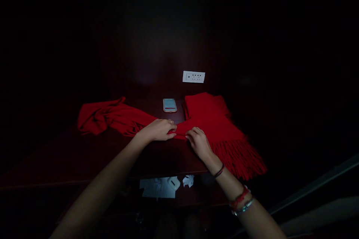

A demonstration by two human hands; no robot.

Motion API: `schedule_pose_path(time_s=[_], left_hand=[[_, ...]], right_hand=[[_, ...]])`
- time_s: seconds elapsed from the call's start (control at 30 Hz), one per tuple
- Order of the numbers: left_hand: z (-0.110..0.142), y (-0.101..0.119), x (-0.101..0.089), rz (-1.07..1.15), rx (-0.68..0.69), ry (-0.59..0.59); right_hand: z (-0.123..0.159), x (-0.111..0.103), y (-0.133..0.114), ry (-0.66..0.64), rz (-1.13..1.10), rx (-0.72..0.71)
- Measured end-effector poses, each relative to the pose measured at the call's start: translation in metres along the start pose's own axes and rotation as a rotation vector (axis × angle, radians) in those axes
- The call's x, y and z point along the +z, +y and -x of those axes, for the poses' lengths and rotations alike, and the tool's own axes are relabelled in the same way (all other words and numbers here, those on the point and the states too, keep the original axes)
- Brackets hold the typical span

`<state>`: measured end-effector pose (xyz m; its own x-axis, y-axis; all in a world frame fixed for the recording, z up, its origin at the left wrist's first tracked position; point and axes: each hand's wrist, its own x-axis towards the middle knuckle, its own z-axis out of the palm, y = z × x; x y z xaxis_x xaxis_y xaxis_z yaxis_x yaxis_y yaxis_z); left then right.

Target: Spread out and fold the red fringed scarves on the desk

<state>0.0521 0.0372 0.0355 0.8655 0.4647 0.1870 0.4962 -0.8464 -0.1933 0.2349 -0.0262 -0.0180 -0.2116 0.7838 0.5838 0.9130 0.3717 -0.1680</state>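
Note:
A red fringed scarf [207, 119] lies across the dark tabletop. Its right part is spread in flat layers, with a long fringe [238, 160] hanging toward the front edge. On the left the cloth is bunched in a crumpled heap [103, 115]. Between these parts runs a narrow strip, which both hands grip. My left hand [161, 130] is closed on the strip, thumb in front and fingers over the top. Just to its right my right hand [198, 141] pinches the strip's front edge, beside the flat part.
Behind the hands a phone [169, 105] with a lit screen lies on the table [92, 160]. A white wall socket [193, 77] sits above it. Under the front edge are papers [154, 188], a small white case [174, 183] and a crumpled tissue [188, 181]. The surroundings are very dark.

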Motion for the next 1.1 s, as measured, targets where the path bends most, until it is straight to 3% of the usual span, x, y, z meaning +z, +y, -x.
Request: schedule_pose_path(time_s=[0.2,0.57,0.9,1.1], left_hand=[[-0.001,0.003,0.001,-0.029,0.025,0.002],[-0.009,0.020,0.002,0.010,-0.026,0.123],[-0.007,0.008,0.004,0.204,0.064,0.092],[-0.004,0.010,-0.002,0.228,0.051,0.189]], right_hand=[[-0.001,-0.002,-0.002,0.025,-0.001,0.024],[-0.002,-0.003,-0.003,0.049,0.001,0.030],[-0.001,-0.003,-0.004,0.047,-0.028,-0.002],[-0.001,-0.005,-0.004,0.075,-0.037,-0.004]])
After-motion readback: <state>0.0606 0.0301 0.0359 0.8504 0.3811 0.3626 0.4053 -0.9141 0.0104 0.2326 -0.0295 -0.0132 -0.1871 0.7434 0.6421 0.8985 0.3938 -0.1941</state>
